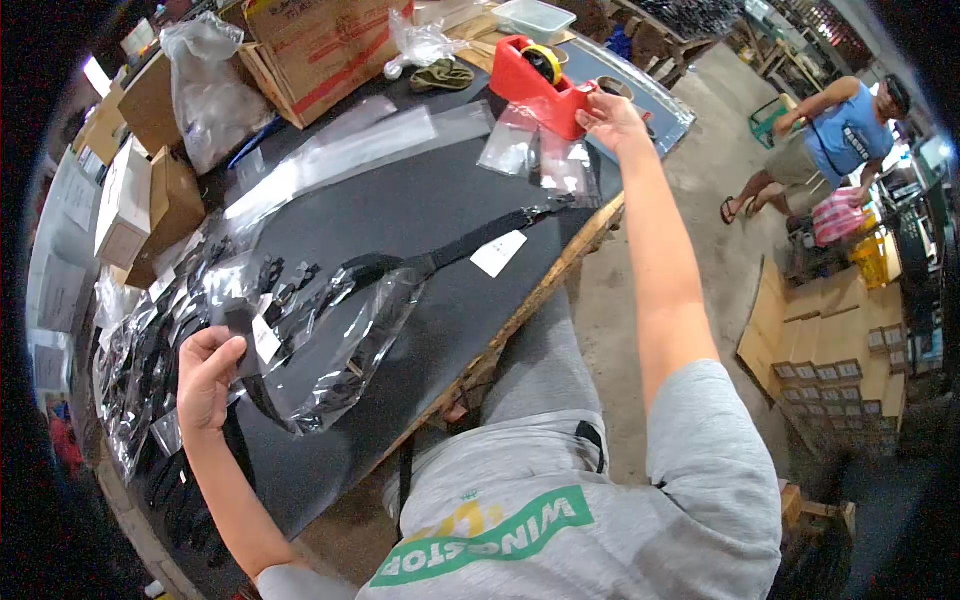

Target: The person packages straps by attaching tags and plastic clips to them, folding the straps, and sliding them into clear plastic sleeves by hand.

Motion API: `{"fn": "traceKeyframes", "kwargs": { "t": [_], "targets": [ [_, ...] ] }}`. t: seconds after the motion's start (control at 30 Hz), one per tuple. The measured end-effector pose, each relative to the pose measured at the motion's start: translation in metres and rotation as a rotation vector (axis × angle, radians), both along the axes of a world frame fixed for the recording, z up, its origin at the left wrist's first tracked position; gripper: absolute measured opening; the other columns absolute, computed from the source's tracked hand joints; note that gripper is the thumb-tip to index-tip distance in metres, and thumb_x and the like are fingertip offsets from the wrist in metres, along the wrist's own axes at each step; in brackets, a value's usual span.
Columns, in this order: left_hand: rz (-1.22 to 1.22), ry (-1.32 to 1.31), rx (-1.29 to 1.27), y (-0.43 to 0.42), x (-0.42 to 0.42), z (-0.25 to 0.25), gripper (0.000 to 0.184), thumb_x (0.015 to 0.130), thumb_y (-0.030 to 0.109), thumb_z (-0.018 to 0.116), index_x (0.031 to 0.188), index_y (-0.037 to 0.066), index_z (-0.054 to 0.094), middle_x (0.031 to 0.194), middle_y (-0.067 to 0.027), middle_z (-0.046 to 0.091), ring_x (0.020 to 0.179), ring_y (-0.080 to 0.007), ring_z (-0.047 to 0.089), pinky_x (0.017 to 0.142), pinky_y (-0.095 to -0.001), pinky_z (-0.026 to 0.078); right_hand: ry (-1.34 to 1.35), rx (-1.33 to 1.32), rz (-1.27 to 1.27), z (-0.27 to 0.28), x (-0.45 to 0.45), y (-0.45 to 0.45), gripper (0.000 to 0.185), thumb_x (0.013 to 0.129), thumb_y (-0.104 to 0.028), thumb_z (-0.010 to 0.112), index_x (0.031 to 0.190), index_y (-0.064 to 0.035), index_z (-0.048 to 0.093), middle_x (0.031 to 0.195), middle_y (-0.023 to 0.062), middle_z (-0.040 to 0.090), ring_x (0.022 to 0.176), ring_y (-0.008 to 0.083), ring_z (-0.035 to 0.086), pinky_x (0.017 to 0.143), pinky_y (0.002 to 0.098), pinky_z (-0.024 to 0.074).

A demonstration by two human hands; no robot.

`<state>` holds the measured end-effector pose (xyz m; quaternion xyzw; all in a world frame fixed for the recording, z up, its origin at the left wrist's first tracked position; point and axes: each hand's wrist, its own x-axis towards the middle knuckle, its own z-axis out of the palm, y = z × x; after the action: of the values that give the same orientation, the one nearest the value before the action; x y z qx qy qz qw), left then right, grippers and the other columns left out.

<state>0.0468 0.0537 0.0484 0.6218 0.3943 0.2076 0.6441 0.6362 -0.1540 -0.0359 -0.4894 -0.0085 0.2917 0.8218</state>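
My left hand (208, 378) is closed on the edge of a clear plastic bag (370, 335) with black strap in it. A white tag (266, 338) shows beside those fingers. From the bag a black strap (480, 238) stretches right across the dark tabletop, with another white tag (498, 253) by it. My right hand (612, 122) is at the near end of a red tape dispenser (515, 85), thumb and fingers pinched together. Whatever lies between them is too small to make out. A yellow-cored tape roll (543, 64) sits in the dispenser.
Bagged black straps (150, 350) are heaped along the table's left side. Flat clear bags (340, 155) lie at the back, before a cardboard box (315, 55). The worn wooden table edge (520, 312) runs close to my body. Another person (845, 130) stands off to the right.
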Motion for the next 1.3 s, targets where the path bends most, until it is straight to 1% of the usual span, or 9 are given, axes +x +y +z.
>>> {"fn": "traceKeyframes", "kwargs": {
  "t": [0.3, 0.47, 0.5, 0.63, 0.8, 0.9, 0.97, 1.1, 1.3],
  "targets": [
    [0.016, -0.048, 0.031, -0.006, 0.0, -0.001, 0.01, 0.076, 0.008, 0.07, 0.076, 0.005, 0.061, 0.064, 0.0065, 0.052, 0.052, -0.0002, 0.041, 0.047, -0.0163, 0.028, 0.05, -0.088, -0.185, -0.012, -0.019, 0.008, 0.009, 0.075, -0.004, 0.057, 0.083, -0.0008, 0.057, 0.086, 0.0128, 0.056, 0.074, 0.0282, 0.057, 0.067, 0.0435, 0.0523],
    [-0.003, 0.044, 0.103, -0.014, 0.009, 0.018, 0.015, 0.076, 0.016, 0.07, 0.079, 0.002, 0.064, 0.07, 0.0026, 0.054, 0.063, -0.0053, 0.048, 0.057, -0.0213, 0.037, -0.899, -0.302, -0.183, -0.038, -0.03, -0.018, 0.018, 0.087, -0.013, 0.06, 0.096, 0.0021, 0.065, 0.084, 0.0095, 0.067, 0.071, 0.0179, 0.064, 0.063, 0.0294, 0.0531],
    [0.036, 0.067, 0.101, -0.01, 0.006, 0.016, 0.02, 0.076, 0.019, 0.07, 0.084, 0.001, 0.066, 0.074, 0.0011, 0.057, 0.066, -0.0059, 0.05, 0.058, -0.0211, 0.038, -1.088, -0.486, -0.214, -0.022, -0.061, -0.014, 0.022, 0.083, -0.017, 0.066, 0.095, 0.0011, 0.068, 0.082, 0.0059, 0.069, 0.071, 0.0082, 0.06, 0.066, 0.0237, 0.0499],
    [0.032, 0.066, 0.109, 0.003, -0.006, 0.013, 0.026, 0.073, 0.025, 0.075, 0.084, 0.003, 0.068, 0.078, 0.0001, 0.062, 0.067, -0.0062, 0.052, 0.059, -0.0203, 0.041, -1.494, -0.514, -0.243, 0.014, -0.204, 0.017, 0.016, 0.086, -0.011, 0.064, 0.097, 0.0006, 0.067, 0.077, 0.0013, 0.063, 0.067, 0.006, 0.054, 0.061, 0.0204, 0.0448],
    [0.165, -0.011, 0.096, -0.009, -0.005, 0.015, 0.019, 0.074, 0.021, 0.075, 0.083, 0.006, 0.068, 0.08, 0.0022, 0.065, 0.069, -0.003, 0.057, 0.058, -0.0172, 0.04, -1.233, -0.263, 0.004, 0.04, -0.337, 0.047, 0.015, 0.083, -0.001, 0.063, 0.096, -0.0038, 0.069, 0.078, 0.0032, 0.066, 0.061, 0.0063, 0.055, 0.056, 0.0204, 0.044],
    [0.19, -0.068, 0.091, -0.01, -0.008, 0.012, 0.017, 0.074, 0.02, 0.075, 0.084, 0.007, 0.068, 0.078, 0.0028, 0.066, 0.069, -0.0036, 0.058, 0.058, -0.0181, 0.041, -1.119, -0.083, 0.288, 0.062, -0.397, 0.055, 0.074, 0.079, 0.006, 0.064, 0.142, -0.0089, 0.029, 0.071, 0.001, 0.059, 0.062, 0.0044, 0.051, 0.061, 0.02, 0.0452],
    [0.217, -0.107, 0.089, -0.012, -0.01, 0.01, 0.016, 0.074, 0.019, 0.075, 0.083, 0.008, 0.068, 0.078, 0.0022, 0.066, 0.069, -0.0041, 0.059, 0.058, -0.019, 0.042, -0.946, 0.014, 0.434, 0.076, -0.43, 0.058, 0.084, 0.077, 0.008, 0.064, 0.144, -0.0084, 0.017, 0.072, 0.0028, 0.06, 0.063, 0.006, 0.054, 0.061, 0.0199, 0.0464],
    [0.235, -0.154, 0.125, -0.018, -0.012, 0.013, 0.015, 0.074, 0.017, 0.075, 0.082, 0.007, 0.068, 0.076, 0.0019, 0.065, 0.066, -0.0038, 0.057, 0.057, -0.0189, 0.042, -0.516, 0.28, 0.651, 0.082, -0.478, 0.068, 0.071, 0.084, 0.003, 0.06, 0.14, -0.0058, 0.018, 0.081, 0.0123, 0.064, 0.055, 0.0089, 0.054, 0.051, 0.0188, 0.0453],
    [0.248, -0.235, 0.16, -0.028, -0.01, 0.018, 0.014, 0.074, 0.015, 0.075, 0.08, 0.005, 0.067, 0.073, 0.0021, 0.063, 0.061, -0.0022, 0.052, 0.053, -0.0169, 0.036, -0.422, 0.305, 0.584, 0.074, -0.496, 0.084, 0.067, 0.083, 0.004, 0.061, 0.136, -0.006, 0.022, 0.076, 0.0082, 0.061, 0.05, 0.0079, 0.052, 0.042, 0.0191, 0.0425]
  ]
}}
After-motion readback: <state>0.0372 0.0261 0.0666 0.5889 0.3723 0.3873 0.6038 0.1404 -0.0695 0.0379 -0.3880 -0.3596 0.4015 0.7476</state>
